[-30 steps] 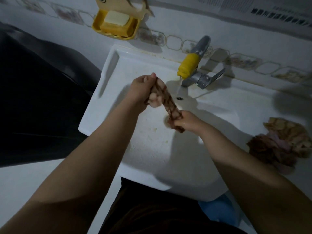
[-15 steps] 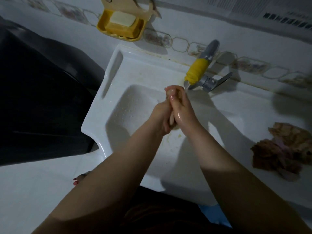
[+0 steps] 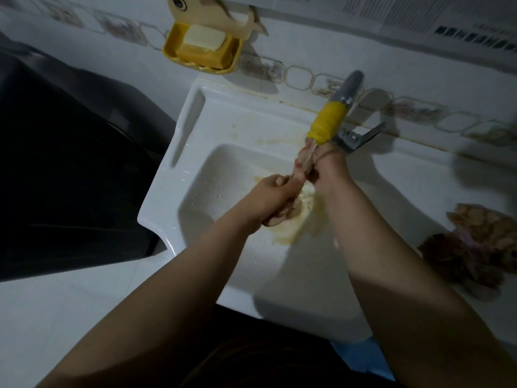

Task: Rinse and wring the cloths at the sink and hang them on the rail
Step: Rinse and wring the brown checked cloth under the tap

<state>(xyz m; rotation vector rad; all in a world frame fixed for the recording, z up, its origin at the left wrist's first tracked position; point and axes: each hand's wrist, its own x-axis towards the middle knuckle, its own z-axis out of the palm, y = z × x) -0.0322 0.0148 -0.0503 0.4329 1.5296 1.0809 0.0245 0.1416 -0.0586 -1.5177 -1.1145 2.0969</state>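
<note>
Over the white sink (image 3: 173, 163) both my hands hold one twisted brownish cloth (image 3: 303, 159). My right hand (image 3: 328, 166) grips its upper end just under the yellow-wrapped tap (image 3: 328, 121). My left hand (image 3: 271, 197) grips the lower end, and a bunched tail of cloth sticks out below it above the stained basin floor. A heap of other brown and beige cloths (image 3: 475, 242) lies on the counter at the right. No rail is in view.
A yellow soap dish (image 3: 201, 49) with a pale bar hangs on the tiled wall above the sink. The tap's metal lever (image 3: 361, 135) juts right. A dark bulky object (image 3: 70, 177) fills the left side. Something blue (image 3: 358, 357) shows under the sink's front edge.
My hands were clasped together around the cloth half a second ago. Now they have drawn apart, the right hand up under the tap, the left lower, with the cloth stretched between them.
</note>
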